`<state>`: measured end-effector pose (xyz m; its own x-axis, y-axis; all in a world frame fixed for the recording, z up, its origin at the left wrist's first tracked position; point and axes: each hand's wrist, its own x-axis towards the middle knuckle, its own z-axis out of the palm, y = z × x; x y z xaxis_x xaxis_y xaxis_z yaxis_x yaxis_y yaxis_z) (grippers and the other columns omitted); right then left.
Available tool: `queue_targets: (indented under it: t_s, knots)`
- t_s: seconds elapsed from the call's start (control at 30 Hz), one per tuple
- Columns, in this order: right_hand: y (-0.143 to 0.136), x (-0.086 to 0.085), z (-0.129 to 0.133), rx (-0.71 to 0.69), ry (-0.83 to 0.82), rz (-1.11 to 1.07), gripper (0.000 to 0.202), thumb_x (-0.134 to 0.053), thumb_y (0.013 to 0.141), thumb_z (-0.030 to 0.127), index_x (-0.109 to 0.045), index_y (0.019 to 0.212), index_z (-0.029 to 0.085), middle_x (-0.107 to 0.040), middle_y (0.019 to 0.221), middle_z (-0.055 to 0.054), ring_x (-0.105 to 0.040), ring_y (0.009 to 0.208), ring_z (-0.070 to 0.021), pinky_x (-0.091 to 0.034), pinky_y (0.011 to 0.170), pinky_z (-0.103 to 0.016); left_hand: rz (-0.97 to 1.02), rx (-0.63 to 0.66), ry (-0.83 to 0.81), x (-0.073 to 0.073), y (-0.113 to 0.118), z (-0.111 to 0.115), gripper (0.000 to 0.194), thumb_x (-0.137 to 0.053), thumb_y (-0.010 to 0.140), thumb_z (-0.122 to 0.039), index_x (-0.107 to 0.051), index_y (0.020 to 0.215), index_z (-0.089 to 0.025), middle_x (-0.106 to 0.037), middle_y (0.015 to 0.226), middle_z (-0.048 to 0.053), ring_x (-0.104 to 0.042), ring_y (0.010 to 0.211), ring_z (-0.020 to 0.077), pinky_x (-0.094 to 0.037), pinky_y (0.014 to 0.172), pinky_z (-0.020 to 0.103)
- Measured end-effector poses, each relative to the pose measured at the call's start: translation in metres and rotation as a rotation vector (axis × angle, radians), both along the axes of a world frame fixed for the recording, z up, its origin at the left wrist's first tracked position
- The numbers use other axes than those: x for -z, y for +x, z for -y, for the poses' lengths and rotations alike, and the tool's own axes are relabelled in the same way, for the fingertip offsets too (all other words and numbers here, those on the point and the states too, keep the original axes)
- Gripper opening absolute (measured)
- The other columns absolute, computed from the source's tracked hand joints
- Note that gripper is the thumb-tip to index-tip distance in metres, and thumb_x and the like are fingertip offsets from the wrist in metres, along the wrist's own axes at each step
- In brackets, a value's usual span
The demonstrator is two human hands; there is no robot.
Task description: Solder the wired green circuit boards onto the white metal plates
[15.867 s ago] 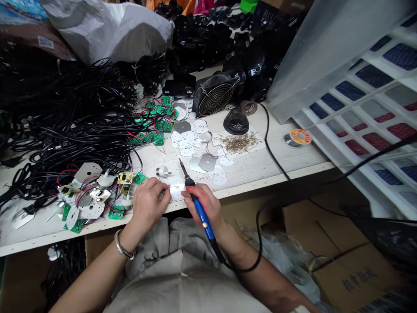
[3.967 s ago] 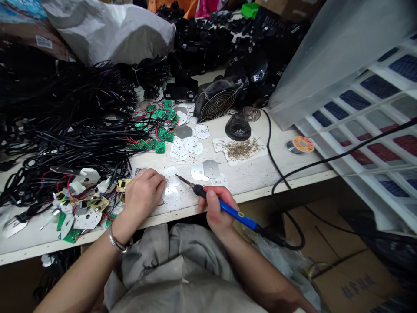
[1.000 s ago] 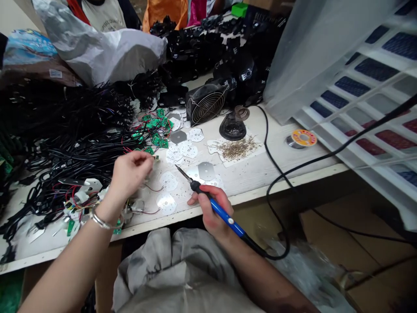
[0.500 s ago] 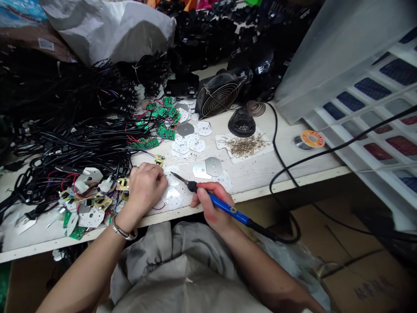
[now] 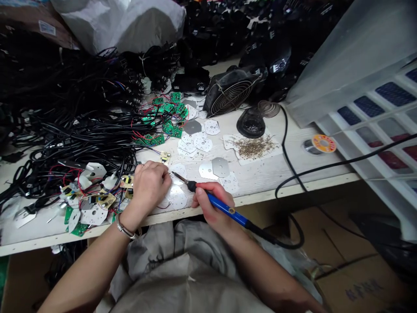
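My right hand is closed around a blue soldering iron. The iron's tip points left and lies over a white round plate close to my left fingers. My left hand rests on the bench with its fingers curled together at that plate's left side; what they pinch is too small to make out. A second white plate lies just in front, near the bench edge. A small yellow circuit board sits right behind my left fingers.
Black cables and wired boards cover the left. A fan, a black iron holder, debris on paper and a solder spool stand right of centre. White drawers rise at far right.
The camera view has shifted, so the bench items appear farther right. My left hand has stayed by the plate, and the iron's tip is slightly nearer its fingers.
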<state>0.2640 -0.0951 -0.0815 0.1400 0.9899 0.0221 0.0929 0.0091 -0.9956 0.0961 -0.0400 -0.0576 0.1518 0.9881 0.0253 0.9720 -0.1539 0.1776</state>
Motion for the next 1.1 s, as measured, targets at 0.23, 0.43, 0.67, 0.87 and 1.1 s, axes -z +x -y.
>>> queue_targets:
  t_s: [0.23,0.43,0.67,0.87,1.1]
  knots:
    - [-0.001,0.006,-0.001,-0.021,0.024,0.017,0.021,-0.061,0.087,0.041,-0.064,0.088,0.021,-0.063,0.056,0.004,-0.062,0.048,-0.0118,-0.051,0.052,-0.023,-0.057,-0.006,-0.048,-0.004,0.002,-0.002,0.021,-0.048,0.083,-0.021,-0.068,0.076,-0.018,-0.073,0.087,0.008,-0.062,0.091,0.0266,-0.038,0.075,0.040]
    - [-0.001,0.011,-0.002,-0.060,0.058,0.011,0.020,-0.059,0.089,0.040,-0.063,0.091,0.021,-0.063,0.055,0.004,-0.061,0.047,-0.0120,-0.050,0.050,-0.024,-0.097,-0.004,-0.019,-0.003,0.003,-0.004,0.023,-0.047,0.084,-0.023,-0.067,0.074,-0.017,-0.071,0.083,0.010,-0.061,0.087,0.0268,-0.037,0.073,0.039]
    - [-0.003,0.001,-0.001,0.003,-0.019,-0.102,0.018,-0.061,0.087,0.039,-0.061,0.091,0.022,-0.062,0.055,0.005,-0.062,0.048,-0.0117,-0.051,0.053,-0.024,-0.115,-0.024,-0.071,-0.007,0.007,-0.006,0.024,-0.046,0.084,-0.022,-0.068,0.076,-0.015,-0.071,0.086,0.013,-0.060,0.091,0.0290,-0.039,0.075,0.041]
    - [-0.003,0.002,-0.002,-0.015,-0.025,-0.104,0.021,-0.062,0.086,0.041,-0.062,0.090,0.021,-0.063,0.054,0.005,-0.063,0.048,-0.0121,-0.052,0.053,-0.024,-0.133,-0.012,-0.053,-0.006,0.007,-0.005,0.025,-0.045,0.085,-0.022,-0.068,0.076,-0.016,-0.071,0.085,0.012,-0.061,0.090,0.0285,-0.038,0.074,0.041]
    - [-0.003,0.001,-0.002,0.004,-0.022,-0.084,0.019,-0.062,0.087,0.040,-0.061,0.090,0.021,-0.064,0.056,0.005,-0.063,0.048,-0.0121,-0.053,0.053,-0.024,-0.143,-0.017,-0.060,-0.007,0.007,-0.006,0.025,-0.046,0.084,-0.022,-0.068,0.075,-0.016,-0.071,0.084,0.012,-0.061,0.089,0.0277,-0.038,0.073,0.040]
